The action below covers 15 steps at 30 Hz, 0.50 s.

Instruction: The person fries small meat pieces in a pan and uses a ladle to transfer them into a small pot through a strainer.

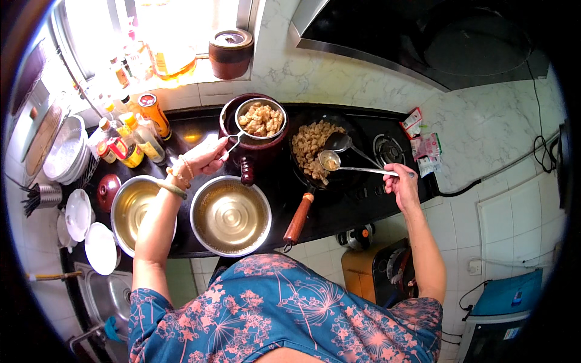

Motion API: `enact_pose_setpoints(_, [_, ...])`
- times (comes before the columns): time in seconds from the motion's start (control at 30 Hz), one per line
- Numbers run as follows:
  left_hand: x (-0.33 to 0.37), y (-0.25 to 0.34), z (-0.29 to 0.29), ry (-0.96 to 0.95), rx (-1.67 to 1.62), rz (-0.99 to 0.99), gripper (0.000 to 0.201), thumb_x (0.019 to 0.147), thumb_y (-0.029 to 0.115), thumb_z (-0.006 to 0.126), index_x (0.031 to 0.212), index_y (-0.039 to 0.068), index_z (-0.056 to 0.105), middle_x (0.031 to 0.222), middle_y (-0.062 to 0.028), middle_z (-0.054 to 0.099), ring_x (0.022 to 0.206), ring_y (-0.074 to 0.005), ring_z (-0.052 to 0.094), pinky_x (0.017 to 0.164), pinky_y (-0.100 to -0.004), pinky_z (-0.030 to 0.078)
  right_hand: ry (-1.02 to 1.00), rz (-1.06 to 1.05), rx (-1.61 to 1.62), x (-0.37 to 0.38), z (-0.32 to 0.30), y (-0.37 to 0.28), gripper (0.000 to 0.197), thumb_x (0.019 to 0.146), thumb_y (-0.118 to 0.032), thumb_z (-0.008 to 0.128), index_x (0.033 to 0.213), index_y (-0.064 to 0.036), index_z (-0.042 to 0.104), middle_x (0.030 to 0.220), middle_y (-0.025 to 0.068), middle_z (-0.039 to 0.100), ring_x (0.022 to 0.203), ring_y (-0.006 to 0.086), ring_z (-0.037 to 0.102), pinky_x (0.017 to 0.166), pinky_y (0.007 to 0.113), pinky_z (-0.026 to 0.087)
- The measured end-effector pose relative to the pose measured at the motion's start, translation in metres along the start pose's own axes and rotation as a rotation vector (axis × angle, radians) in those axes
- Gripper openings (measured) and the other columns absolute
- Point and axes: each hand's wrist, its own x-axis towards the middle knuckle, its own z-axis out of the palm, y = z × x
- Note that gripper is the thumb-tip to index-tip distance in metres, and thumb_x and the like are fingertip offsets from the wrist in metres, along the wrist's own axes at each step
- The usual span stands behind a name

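Observation:
My left hand (207, 160) is closed on the wire handle of a round strainer (240, 111). Brown chunks (261, 120), perhaps cooked meat, are heaped in it, and it sits over the mouth of a dark red-brown clay pot (247, 167). In my right hand (402, 183) is the long metal handle of a small ladle (330, 160). Its bowl is at the near side of a black wok (348, 124) holding more brown chunks (315, 145). A second, wider metal ladle (338, 141) lies in the wok, its handle reaching toward my right fingers.
Two metal basins (264, 202) (124, 196) with yellowish liquid stand along the counter's near edge. Bottles (145, 138), a red-brown lid (108, 189) and white bowls (101, 248) are at left. The wok's wooden handle (299, 219) points toward me. A gas burner (390, 148) is right of it.

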Motion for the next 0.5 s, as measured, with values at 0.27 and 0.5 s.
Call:
enact_pose_setpoints(0.27, [0.0,0.0,-0.001,-0.017,-0.049,-0.014,0.048,0.098,0.053,0.038,0.08,0.01,0.05,0.048,0.0062,0.033,0.037,-0.0044,0.024,0.034,-0.021,0.017,-0.037,-0.038,-0.065,0.02,0.024,-0.052,0.027,0.094,-0.02,0.05,0.093,0.0037,0.063,0.068,0.0078,0.061,0.05,0.0076,0.052,0.041,0.021,0.043])
enact_pose_setpoints(0.5, [0.001,-0.003,0.0,0.033,-0.021,-0.018,0.049,0.097,0.054,0.04,0.075,0.011,0.049,0.05,0.0062,0.035,0.038,-0.0038,0.026,0.035,-0.0199,0.017,-0.141,-0.085,-0.021,0.035,0.077,-0.094,0.025,0.093,-0.02,0.051,0.095,0.0033,0.062,0.068,0.0074,0.06,0.052,0.0077,0.052,0.043,0.022,0.041])
